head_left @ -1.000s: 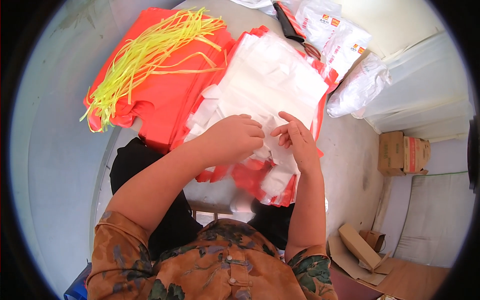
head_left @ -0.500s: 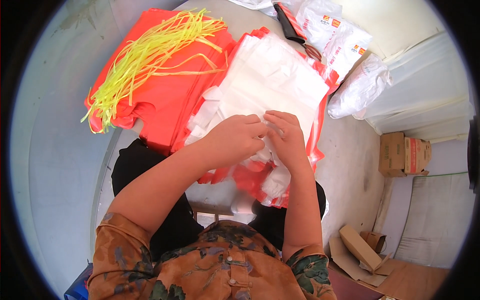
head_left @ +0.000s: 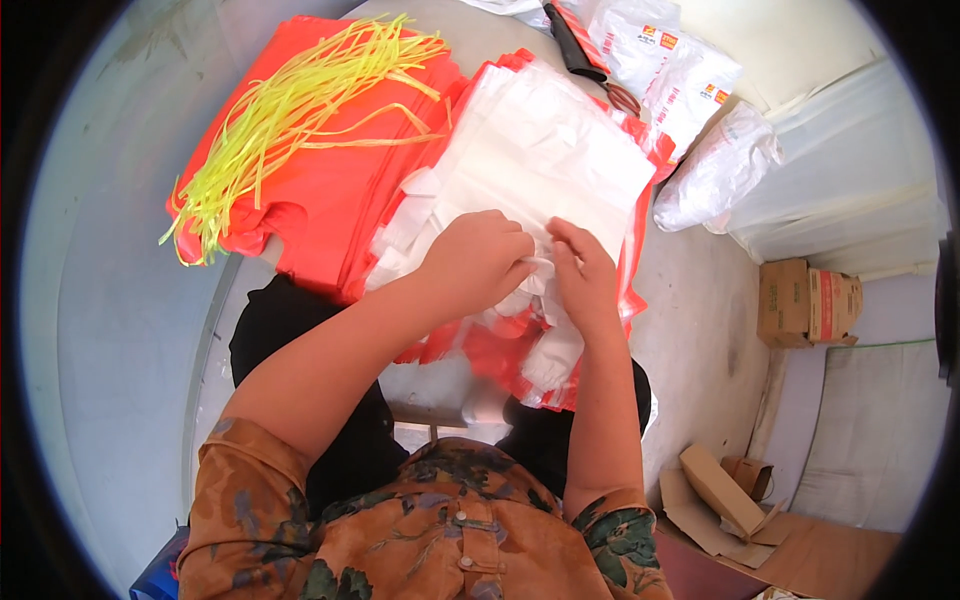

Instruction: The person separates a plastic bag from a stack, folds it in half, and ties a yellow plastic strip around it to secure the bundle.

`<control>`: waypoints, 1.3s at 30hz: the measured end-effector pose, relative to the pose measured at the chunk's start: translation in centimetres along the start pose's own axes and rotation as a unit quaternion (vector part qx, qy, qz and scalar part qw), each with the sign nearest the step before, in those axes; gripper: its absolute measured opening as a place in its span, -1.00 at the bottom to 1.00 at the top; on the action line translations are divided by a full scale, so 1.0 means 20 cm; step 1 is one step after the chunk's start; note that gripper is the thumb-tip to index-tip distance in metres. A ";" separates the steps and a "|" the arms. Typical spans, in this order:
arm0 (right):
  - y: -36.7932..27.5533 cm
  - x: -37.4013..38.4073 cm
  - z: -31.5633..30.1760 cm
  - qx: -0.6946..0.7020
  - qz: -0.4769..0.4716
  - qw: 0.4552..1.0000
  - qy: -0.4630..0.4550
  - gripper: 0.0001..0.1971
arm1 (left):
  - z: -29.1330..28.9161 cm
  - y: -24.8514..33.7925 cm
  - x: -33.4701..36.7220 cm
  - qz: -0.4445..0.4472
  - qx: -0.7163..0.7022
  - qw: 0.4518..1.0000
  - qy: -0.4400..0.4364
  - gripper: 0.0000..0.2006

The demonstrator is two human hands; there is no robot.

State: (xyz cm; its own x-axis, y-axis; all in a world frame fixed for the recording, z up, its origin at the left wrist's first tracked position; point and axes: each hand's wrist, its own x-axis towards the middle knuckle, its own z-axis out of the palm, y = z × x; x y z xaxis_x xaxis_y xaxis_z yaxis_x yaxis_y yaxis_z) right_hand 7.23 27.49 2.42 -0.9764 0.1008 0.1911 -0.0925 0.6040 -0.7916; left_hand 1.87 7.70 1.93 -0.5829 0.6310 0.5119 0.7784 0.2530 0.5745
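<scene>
A pile of white plastic bags lies on red ones in front of me. My left hand is closed over its near part, with fingers curled and a thin twist of white plastic at the fingertips. This twist runs across to my right hand, whose fingers are bent round its other end; the lower fingers are hidden. A small gap separates the two hands. Below them, crumpled white and red handles hang over the near edge of the pile.
At the left, a red bag stack carries loose yellow plastic strips. Scissors and a black-and-red item lie beyond the pile, near wrapped white packages. Cardboard boxes stand at the right, flattened cardboard below.
My hands have drawn slightly apart, the right one turning a little to the right. A twist of white plastic now shows between them.
</scene>
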 end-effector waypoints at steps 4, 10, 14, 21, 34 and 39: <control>-0.04 -0.13 -0.02 -0.029 -0.080 0.986 0.146 -0.83 | 0.04 0.00 0.01 -0.072 0.023 0.997 0.021 -0.84; -0.08 -0.18 0.00 -0.187 -0.271 0.944 0.000 -0.70 | 0.08 -0.01 0.02 -0.119 0.016 0.992 0.039 -0.88; -0.07 -0.15 -0.03 -0.213 -0.267 0.940 0.004 -0.65 | 0.01 -0.06 0.02 -0.008 0.050 0.999 -0.013 -0.90; -0.06 -0.13 -0.06 -0.199 -0.212 0.957 -0.019 -0.66 | -0.11 -0.03 -0.03 0.046 0.120 0.992 -0.015 -0.73; -0.07 -0.15 0.02 -0.256 -0.128 0.957 0.032 -0.66 | -0.07 -0.10 0.00 0.035 0.121 0.992 -0.024 -0.71; -0.14 -0.13 -0.05 -0.282 -0.086 0.955 0.030 -0.65 | -0.12 -0.11 -0.03 0.026 0.149 0.988 0.012 -0.72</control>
State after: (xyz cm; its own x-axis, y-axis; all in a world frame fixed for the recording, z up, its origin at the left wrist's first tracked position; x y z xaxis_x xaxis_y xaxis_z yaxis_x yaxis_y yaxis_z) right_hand 10.28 26.31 4.62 -0.9415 -0.0031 0.3369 -0.1140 0.9439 -0.3100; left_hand -0.07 4.95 1.96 -0.5435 0.6322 0.5522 0.8390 0.4278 0.3361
